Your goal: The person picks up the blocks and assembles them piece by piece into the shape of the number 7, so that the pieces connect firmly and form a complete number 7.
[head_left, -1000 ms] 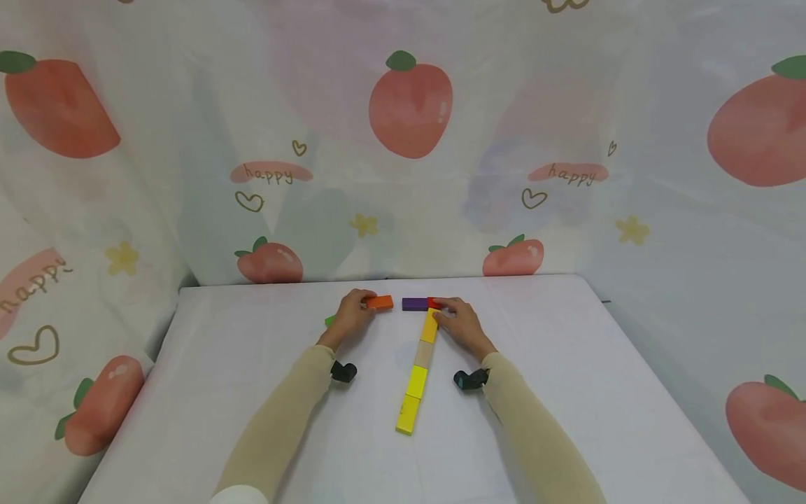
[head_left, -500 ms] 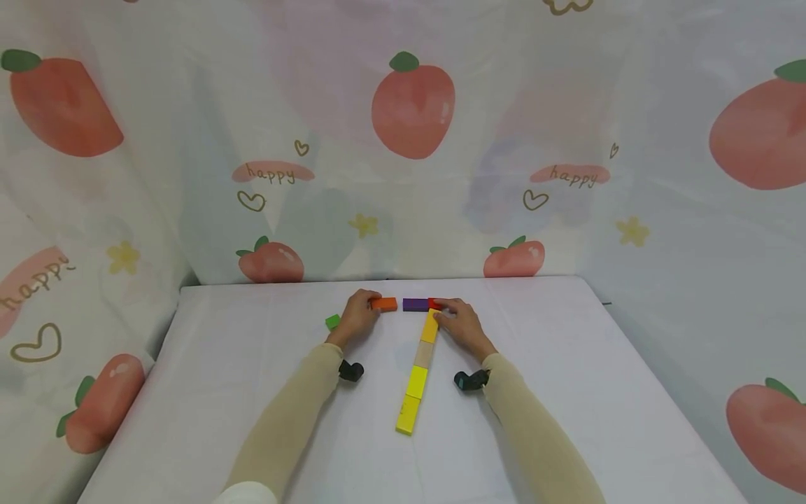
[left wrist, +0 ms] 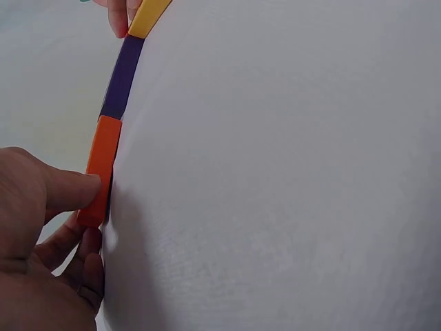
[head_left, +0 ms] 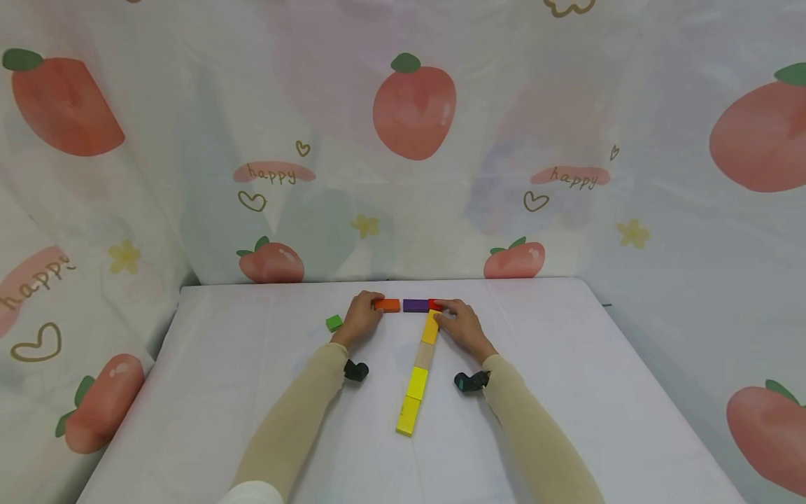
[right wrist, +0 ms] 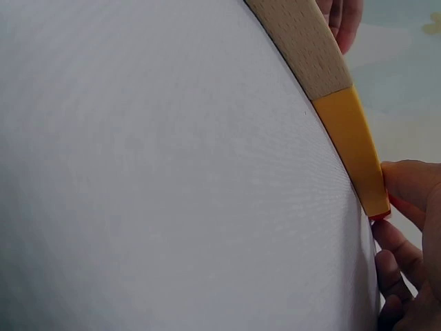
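Note:
My left hand pinches an orange block between thumb and fingers, low over or on the white table; the left wrist view shows the thumb across the block. Its right end lies close to a purple block. A red block, mostly covered, meets the purple one's right end. My right hand holds this corner, fingers at the red block and thumb against the side of an amber block. From there a slanting row runs nearer: a bare wood block and two yellow blocks.
A small green block lies left of my left wrist. The white table ends at a patterned cloth wall just behind the blocks. Dark wrist cameras hang from both wrists.
My left hand has slid the orange block to the right, narrowing the gap to the purple block. The green block has come into fuller view. My right hand stays in place.

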A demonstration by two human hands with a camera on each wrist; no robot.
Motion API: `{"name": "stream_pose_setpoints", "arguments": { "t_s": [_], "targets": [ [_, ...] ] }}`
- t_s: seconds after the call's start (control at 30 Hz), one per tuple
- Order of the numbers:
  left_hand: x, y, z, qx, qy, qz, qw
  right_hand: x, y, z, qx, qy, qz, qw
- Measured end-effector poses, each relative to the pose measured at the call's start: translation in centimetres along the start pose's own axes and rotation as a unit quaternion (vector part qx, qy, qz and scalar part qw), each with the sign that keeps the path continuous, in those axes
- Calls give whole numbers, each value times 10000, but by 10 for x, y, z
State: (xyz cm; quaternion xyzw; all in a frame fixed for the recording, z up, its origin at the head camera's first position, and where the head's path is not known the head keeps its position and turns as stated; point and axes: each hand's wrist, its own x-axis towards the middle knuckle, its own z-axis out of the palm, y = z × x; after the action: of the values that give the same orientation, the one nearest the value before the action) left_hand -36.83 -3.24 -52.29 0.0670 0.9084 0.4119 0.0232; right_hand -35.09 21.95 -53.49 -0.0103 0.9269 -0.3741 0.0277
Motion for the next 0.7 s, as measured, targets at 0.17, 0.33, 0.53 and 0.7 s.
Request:
{"name": "stream_pose_setpoints", "arguments": {
  "t_s": [0.17,0.33,0.53,0.7],
  "targets": [
    [1,1,2,75,48,44,10000,0,0,-1,7,22,4,10000],
    [3,-1,5,109,1,52,9999,-1,1,-1,-6,-45,42,10000],
    [5,-1,8,202,94,56,9997,-1,2,-1,5,-19,25,10000],
    [3,0,9,219,183,60,9996,0,1,-1,-13,-62,22,10000]
  ]
}}
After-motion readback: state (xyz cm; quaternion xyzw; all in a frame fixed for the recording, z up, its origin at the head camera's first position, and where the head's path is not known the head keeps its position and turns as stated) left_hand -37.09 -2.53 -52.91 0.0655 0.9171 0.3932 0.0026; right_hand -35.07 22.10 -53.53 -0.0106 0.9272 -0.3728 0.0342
